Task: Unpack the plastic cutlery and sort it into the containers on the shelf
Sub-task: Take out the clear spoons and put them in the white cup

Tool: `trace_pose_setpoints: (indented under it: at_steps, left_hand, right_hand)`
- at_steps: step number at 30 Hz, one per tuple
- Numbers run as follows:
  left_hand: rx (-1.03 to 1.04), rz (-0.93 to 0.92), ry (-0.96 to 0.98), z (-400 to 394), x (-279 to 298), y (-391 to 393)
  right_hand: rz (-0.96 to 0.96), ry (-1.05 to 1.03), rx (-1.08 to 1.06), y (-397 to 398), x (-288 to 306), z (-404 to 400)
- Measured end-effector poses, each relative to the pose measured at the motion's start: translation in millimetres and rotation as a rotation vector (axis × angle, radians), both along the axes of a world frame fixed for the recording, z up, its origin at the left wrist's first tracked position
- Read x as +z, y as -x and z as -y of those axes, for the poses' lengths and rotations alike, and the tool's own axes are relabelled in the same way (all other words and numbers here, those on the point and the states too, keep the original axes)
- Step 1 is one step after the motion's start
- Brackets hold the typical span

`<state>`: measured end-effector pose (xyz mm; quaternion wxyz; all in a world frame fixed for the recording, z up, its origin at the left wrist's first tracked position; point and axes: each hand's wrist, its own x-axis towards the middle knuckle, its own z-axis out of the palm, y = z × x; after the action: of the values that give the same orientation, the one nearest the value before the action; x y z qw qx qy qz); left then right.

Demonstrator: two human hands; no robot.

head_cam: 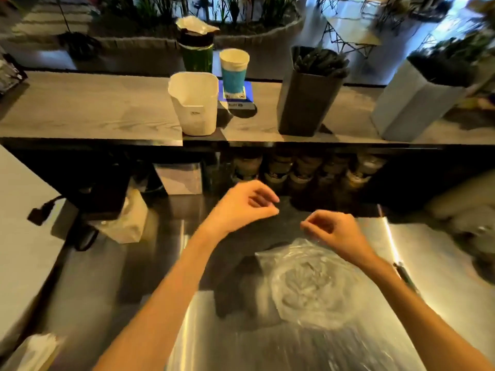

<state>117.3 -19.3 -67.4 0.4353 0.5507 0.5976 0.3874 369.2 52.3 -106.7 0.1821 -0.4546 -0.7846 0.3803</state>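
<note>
Clear plastic bag (310, 285) lay crumpled on the steel counter (241, 341) just below the right hand (337, 232), whose curled fingers pinched its edge; the left hand (241, 204) hovered beside, loosely curled, holding nothing. Unpacking looked barely begun: beyond both hands, the black container (302, 103) already held dark cutlery, while the white container (195, 105) waited, with a paper cup (234, 70) between them.
</note>
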Motion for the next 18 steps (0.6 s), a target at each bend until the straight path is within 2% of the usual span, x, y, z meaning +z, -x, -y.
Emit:
trace_pose_setpoints:
  at_steps: [2, 4, 6, 8, 10, 11, 14, 18]
  left_hand:
    - [-0.118, 0.052, 0.087, 7, -43, -44]
    - [-0.271, 0.006, 0.17, 11, -79, -84]
    - [-0.405, -0.13, 0.266, 13, -107, -117]
    - [-0.456, -0.35, 0.3, 15, -128, -142]
    - [-0.438, -0.573, 0.309, 18, -140, -157]
    - [-0.403, -0.602, 0.307, 17, -142, -161]
    - [-0.35, -0.56, 0.313, 11, -144, -167]
    - [-0.304, -0.553, 0.341, 8, -141, -168]
  right_hand:
    - [0.147, 0.187, 0.046, -35, -38, 18]
    - [0.346, 0.271, 0.159, -60, -73, 30]
    - [0.563, 0.215, 0.201, -76, -106, 38]
    - [0.71, 0.085, 0.166, -84, -134, 42]
    - [0.789, 0.01, 0.187, -86, -153, 45]
    - [0.821, 0.001, 0.212, -86, -159, 47]
    - [0.838, 0.025, 0.266, -83, -167, 52]
    - [0.802, 0.04, 0.232, -89, -182, 54]
